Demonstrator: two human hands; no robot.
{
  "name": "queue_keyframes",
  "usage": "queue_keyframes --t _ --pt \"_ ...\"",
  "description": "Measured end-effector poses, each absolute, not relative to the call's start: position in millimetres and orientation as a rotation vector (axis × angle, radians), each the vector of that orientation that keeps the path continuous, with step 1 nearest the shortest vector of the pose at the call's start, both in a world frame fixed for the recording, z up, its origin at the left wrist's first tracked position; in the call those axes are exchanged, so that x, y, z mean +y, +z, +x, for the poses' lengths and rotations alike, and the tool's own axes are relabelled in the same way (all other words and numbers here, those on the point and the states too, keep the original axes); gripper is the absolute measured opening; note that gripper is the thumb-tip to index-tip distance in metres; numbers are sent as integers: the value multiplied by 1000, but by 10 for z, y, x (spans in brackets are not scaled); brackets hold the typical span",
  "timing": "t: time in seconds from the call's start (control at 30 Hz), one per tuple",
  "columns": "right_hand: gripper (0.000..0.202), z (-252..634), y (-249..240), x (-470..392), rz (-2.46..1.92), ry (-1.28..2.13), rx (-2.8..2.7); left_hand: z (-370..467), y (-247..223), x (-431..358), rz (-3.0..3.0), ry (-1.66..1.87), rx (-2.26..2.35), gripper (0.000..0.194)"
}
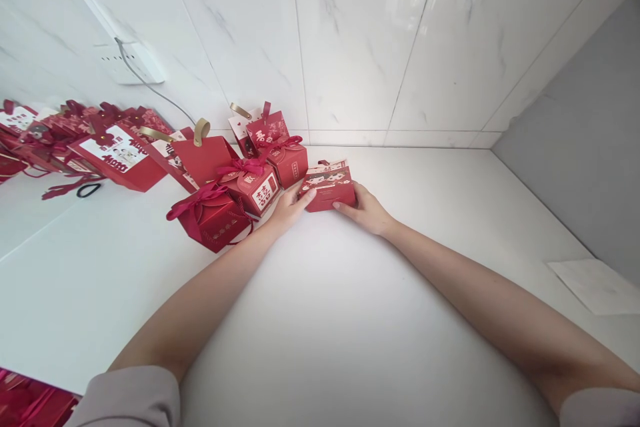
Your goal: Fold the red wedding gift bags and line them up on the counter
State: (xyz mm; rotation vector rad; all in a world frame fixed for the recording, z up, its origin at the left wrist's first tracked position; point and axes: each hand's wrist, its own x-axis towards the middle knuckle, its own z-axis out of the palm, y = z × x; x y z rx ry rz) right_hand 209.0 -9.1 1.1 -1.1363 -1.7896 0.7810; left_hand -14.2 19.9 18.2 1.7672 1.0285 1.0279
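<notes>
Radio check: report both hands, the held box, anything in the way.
Left hand, right hand: gripping opposite sides. Printed red box: held between them. Possible obstruction: ribbon-tied boxes close beside left hand.

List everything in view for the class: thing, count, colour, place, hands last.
Printed box: one, red, centre.
Ribboned boxes: three, red, left of it.
Handled boxes: several, overlapping, red, behind those.
Box cluster: uncountable, mostly red, far left.
Loop: one, black, near cluster.
Socket: one, white, upper left.
Cable: one, grey, from socket.
Tiled wall: one, white, back.
Panel: one, grey, right.
Table: one, white, below.
Sheet: one, white, right.
Items: uncountable, red, bottom left.
Sleeves: two, grey, bottom.
Forearms: two, bare, foreground.
Left hand: one, bare, printed box's left.
Right hand: one, bare, its right.
</notes>
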Motion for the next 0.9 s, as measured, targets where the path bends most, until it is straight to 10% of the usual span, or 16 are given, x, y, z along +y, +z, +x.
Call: queue_keyframes --t 0.9 --pt "62 2096 -20 -79 -1155 749 -1812 -125 240 166 1707 1054 968 48"
